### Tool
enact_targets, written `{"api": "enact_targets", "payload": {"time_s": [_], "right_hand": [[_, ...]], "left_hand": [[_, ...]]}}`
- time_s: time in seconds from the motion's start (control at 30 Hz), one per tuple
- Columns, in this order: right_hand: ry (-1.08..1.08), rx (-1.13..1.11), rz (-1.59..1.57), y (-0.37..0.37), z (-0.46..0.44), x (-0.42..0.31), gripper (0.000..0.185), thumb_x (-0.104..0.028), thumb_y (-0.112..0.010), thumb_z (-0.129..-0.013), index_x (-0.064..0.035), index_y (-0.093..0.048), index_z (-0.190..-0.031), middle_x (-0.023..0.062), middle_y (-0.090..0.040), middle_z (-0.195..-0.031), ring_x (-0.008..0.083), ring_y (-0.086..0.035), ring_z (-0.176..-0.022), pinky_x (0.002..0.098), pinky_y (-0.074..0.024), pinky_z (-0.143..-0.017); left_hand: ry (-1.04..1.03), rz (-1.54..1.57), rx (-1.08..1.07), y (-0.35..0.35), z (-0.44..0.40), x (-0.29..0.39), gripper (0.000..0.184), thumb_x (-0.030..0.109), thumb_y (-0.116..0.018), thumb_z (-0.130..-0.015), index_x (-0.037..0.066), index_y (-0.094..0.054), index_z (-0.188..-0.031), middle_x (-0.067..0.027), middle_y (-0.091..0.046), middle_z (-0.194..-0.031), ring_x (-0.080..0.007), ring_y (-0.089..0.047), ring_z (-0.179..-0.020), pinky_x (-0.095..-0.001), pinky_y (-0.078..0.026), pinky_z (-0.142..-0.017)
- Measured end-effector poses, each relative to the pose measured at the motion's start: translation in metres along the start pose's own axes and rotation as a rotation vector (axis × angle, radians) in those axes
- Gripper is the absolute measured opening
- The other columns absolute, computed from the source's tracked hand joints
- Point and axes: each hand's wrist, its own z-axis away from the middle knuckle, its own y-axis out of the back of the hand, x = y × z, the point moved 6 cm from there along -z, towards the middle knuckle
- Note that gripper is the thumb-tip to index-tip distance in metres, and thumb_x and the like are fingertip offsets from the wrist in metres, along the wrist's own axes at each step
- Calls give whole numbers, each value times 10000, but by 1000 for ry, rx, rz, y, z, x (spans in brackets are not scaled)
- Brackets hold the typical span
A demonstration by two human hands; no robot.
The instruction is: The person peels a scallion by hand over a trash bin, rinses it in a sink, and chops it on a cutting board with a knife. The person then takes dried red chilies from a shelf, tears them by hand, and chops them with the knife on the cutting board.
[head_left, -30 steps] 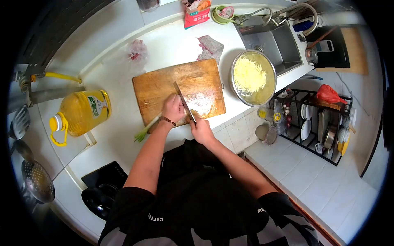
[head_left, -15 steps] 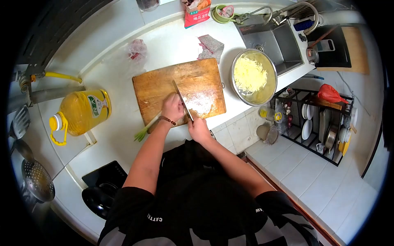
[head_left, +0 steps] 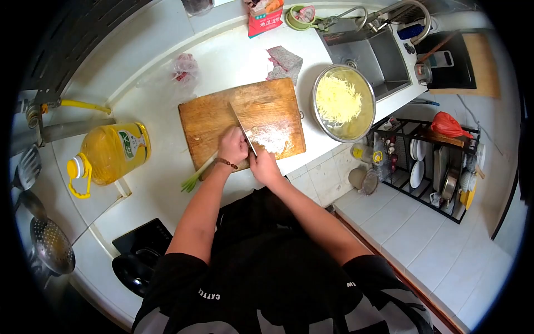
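Observation:
My left hand [head_left: 233, 146] is closed, fingers curled, over the wooden cutting board [head_left: 206, 117]. A green onion [head_left: 192, 181] runs in under this hand, its green end sticking out past the board's near left edge; the part beneath my fingers is hidden. My right hand [head_left: 263, 167] grips the handle of a kitchen knife [head_left: 239, 121] at the board's near edge. The blade points away from me and slants left, right against the knuckles of my left hand. Small wet-looking bits lie on the board to the right of the knife.
Right of the board stands a metal bowl [head_left: 364, 125] of pale yellow shreds, beside the sink [head_left: 389, 61]. A large oil bottle [head_left: 108, 156] lies at left. Behind the board are a plastic bag [head_left: 178, 72], a crumpled sheet [head_left: 285, 64] and a red packet [head_left: 264, 19].
The knife and my right hand have shifted slightly left, closer to my left hand. My left hand stays nearly in place over the green onion.

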Motion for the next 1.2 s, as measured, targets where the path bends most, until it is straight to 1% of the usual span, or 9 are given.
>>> {"api": "enact_targets", "payload": {"time_s": [0.13, 0.2, 0.33, 0.47, 0.6, 0.8, 0.87, 1.07, 1.2], "right_hand": [[-45, -2, -26, 5, -11, -14, 247, -109, -595, -931, 19, -638, -1138, 331, -656, -867, 526, -642, -879, 562, -521, -775], [116, 71, -83, 11, 8, -12, 323, -54, -551, -916, -26, -649, -1222, 338, -659, -951, 528, -628, -943, 576, -520, -828], [-156, -65, -70, 16, 35, -7, 311, -44, -544, -916, -12, -648, -1208, 338, -653, -911, 529, -626, -921, 574, -517, -815], [59, 17, -56, 0, -10, -8, 234, -58, -543, -933, 11, -648, -1130, 337, -649, -896, 522, -629, -892, 578, -513, -785], [-20, -20, -70, 16, 1, -23, 181, -60, -538, -942, 25, -649, -1058, 328, -652, -906, 518, -625, -904, 568, -509, -768], [-125, -60, -86, 7, 20, -1, 256, -43, -558, -920, 2, -664, -1149, 341, -648, -909, 525, -623, -908, 573, -511, -789], [53, 75, -77, 2, 2, -8, 245, -46, -567, -909, 16, -664, -1125, 345, -647, -904, 524, -628, -900, 571, -512, -788], [27, -4, -85, 16, 4, -19, 230, -44, -555, -915, 22, -663, -1107, 337, -646, -892, 517, -631, -887, 563, -507, -776], [-143, -102, -91, 19, 25, -14, 281, -33, -545, -913, -5, -640, -1176, 332, -645, -868, 524, -629, -882, 558, -507, -775]], "left_hand": [[-11, 4, 7, 0, 1, -1, 142, -67, -572, -727, 14, -496, -814, -146, -507, -751, -361, -552, -677, -437, -461, -602], [-49, -18, 20, 1, -4, 0, 128, -81, -548, -745, 3, -492, -823, -143, -494, -746, -345, -551, -653, -412, -459, -584], [-49, 24, 17, 3, 0, 6, 114, -74, -534, -754, 3, -493, -827, -151, -493, -757, -351, -548, -659, -408, -460, -589], [-51, -12, -1, 0, 2, -2, 122, -80, -544, -757, 4, -485, -823, -159, -495, -771, -350, -550, -654, -408, -460, -586], [-28, -19, -9, 1, 1, -1, 135, -85, -562, -756, 2, -485, -826, -162, -495, -773, -349, -558, -658, -413, -462, -580], [-80, -46, 5, 4, 0, 4, 122, -78, -560, -771, 0, -485, -826, -161, -500, -769, -348, -557, -642, -410, -466, -576], [-75, -41, 25, 2, -1, 1, 122, -78, -558, -768, 1, -485, -826, -159, -498, -767, -346, -557, -643, -410, -467, -577], [-54, -52, 18, 2, -2, -1, 125, -78, -552, -753, 1, -484, -822, -143, -487, -764, -324, -556, -646, -390, -462, -572], [-98, -3, 32, 6, -1, 8, 123, -84, -527, -740, 8, -481, -807, -147, -475, -754, -330, -542, -632, -400, -457, -568]]}}
